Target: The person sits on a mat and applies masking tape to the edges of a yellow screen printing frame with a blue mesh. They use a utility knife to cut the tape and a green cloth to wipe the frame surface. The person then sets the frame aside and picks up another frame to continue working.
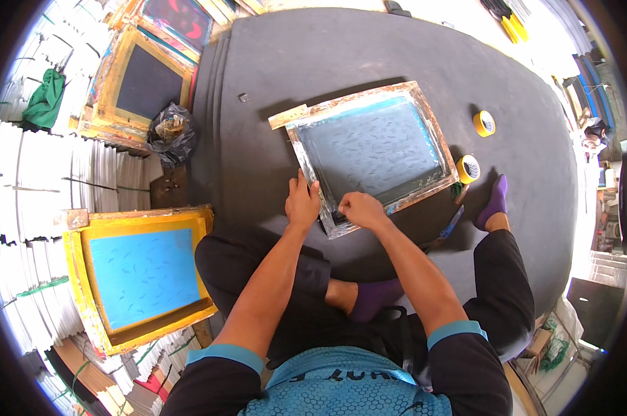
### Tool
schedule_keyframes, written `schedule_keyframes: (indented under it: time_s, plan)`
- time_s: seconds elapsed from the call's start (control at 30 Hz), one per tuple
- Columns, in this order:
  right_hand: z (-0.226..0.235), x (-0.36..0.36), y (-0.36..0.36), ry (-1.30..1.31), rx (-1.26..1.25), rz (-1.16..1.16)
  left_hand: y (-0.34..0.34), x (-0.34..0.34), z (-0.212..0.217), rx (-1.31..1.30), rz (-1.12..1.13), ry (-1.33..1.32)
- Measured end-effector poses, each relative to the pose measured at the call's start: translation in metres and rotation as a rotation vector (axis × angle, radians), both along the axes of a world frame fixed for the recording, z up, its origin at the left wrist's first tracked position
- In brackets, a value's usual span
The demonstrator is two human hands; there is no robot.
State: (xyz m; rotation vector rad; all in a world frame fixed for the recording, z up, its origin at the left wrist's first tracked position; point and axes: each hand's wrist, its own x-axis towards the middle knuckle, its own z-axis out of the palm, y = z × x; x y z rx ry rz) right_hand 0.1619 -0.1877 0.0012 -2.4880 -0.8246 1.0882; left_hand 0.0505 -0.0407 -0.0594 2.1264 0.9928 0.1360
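A wooden-framed printing screen (369, 145) with blue-grey mesh lies flat on a dark mat (272, 62) in front of me. My left hand (302, 203) rests on the screen's near left edge, fingers pressing the frame. My right hand (358, 208) is beside it at the near corner, fingers pinched on the frame's inner edge, on what looks like tape; I cannot tell exactly what it grips. I sit cross-legged, in purple socks.
Two yellow tape rolls (468, 168) (484, 123) lie right of the screen. A yellow-framed blue screen (143, 274) sits at my left, more frames (143, 80) and a black bag (171, 132) behind it. White stacks line the left side.
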Motion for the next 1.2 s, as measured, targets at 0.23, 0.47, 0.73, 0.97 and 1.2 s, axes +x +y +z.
schedule_keyframes:
  time_s: [0.23,0.47,0.73,0.97,1.2]
  plan:
    - [-0.011,-0.012,-0.003,-0.158,-0.108,0.119,0.000,0.001,-0.001,-0.004,-0.021,-0.024]
    - [-0.013,-0.003,-0.007,-0.182,-0.009,0.232,0.001,0.001,0.000,0.001,-0.017,-0.015]
    - [-0.027,-0.009,-0.009,-0.193,0.197,0.302,-0.001,0.001,-0.003,0.032,-0.015,0.011]
    - [-0.012,0.008,-0.024,-0.054,0.233,0.303,0.001,-0.001,-0.002,0.007,-0.020,0.034]
    - [-0.017,0.018,-0.041,-0.007,0.301,0.039,0.001,0.000,0.008,-0.073,-0.021,-0.001]
